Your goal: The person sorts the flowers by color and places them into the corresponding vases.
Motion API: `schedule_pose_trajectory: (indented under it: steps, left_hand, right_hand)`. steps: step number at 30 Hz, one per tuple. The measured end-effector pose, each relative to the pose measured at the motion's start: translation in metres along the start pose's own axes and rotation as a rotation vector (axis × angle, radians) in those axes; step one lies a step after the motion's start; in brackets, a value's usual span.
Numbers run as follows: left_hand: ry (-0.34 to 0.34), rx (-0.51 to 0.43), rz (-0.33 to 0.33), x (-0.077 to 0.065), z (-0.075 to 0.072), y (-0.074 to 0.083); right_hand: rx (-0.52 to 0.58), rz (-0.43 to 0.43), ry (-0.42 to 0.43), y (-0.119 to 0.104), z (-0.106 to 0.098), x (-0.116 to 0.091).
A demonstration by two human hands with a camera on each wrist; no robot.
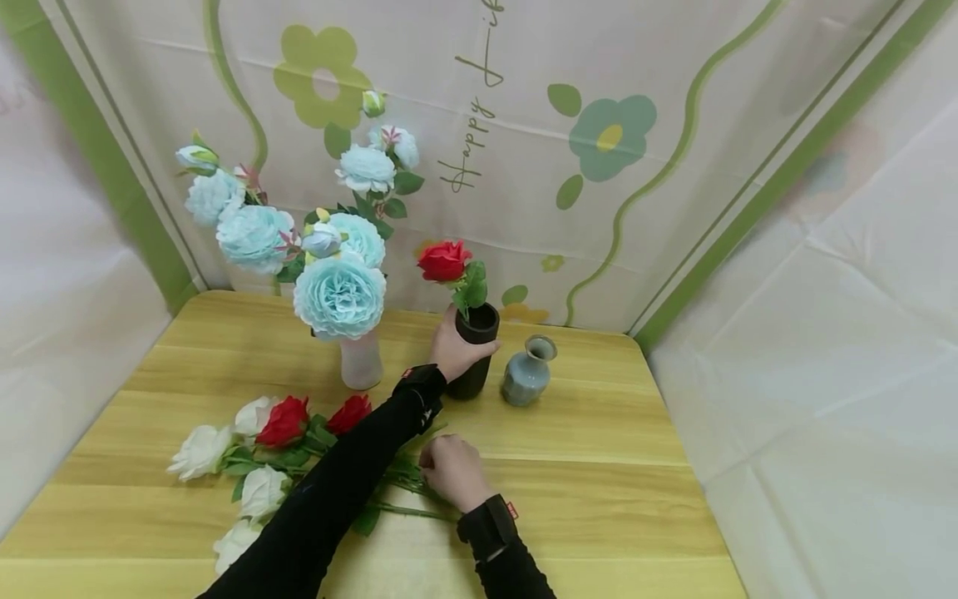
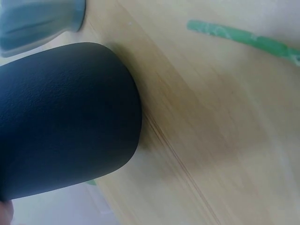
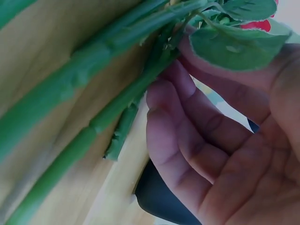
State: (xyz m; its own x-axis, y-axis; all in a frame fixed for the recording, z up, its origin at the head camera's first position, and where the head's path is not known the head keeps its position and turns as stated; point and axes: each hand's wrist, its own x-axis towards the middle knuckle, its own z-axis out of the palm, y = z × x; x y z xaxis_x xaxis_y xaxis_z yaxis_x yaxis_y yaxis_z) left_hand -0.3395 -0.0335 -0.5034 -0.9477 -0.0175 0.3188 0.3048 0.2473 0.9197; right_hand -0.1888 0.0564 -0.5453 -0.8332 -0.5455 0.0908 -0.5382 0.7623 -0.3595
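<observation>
Left hand [image 1: 458,348] holds the upright black vase [image 1: 473,378] | right hand [image 1: 455,472], nearer to the person, pinches a green stem [image 3: 126,96] | roses [image 1: 200,452] lie sideways on the desk [image 1: 599,474], stems [image 1: 419,512] rightward; vase stands beyond right hand.

Pale-blue flowers [image 1: 340,294] before printed cloth [image 1: 516,166]

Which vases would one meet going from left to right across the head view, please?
Pale vase holding light blue flowers → dark vase holding a red rose → grey-blue vase.
</observation>
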Motion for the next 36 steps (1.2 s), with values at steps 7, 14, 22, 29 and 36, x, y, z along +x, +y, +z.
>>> schedule_pose_trajectory:
  steps: [7, 14, 22, 29, 36]
  left_hand:
    - [0.006, 0.015, 0.032, 0.000, 0.001, -0.003]
    - [0.009, 0.003, 0.046, -0.001, 0.001, -0.005]
    - [0.017, 0.007, 0.053, -0.002, 0.002, -0.004]
    - [0.024, 0.012, 0.045, -0.003, 0.002, -0.003]
    - [0.030, 0.036, 0.052, -0.003, 0.003, -0.004]
  right_hand:
    - [-0.006, -0.008, 0.001, 0.002, 0.003, -0.001]
    - [-0.008, -0.013, 0.025, 0.007, 0.002, -0.006]
    - [-0.005, -0.023, 0.074, 0.011, -0.004, -0.010]
    - [-0.032, 0.024, 0.027, 0.016, -0.007, -0.015]
    - [-0.079, 0.017, 0.045, 0.019, -0.015, -0.019]
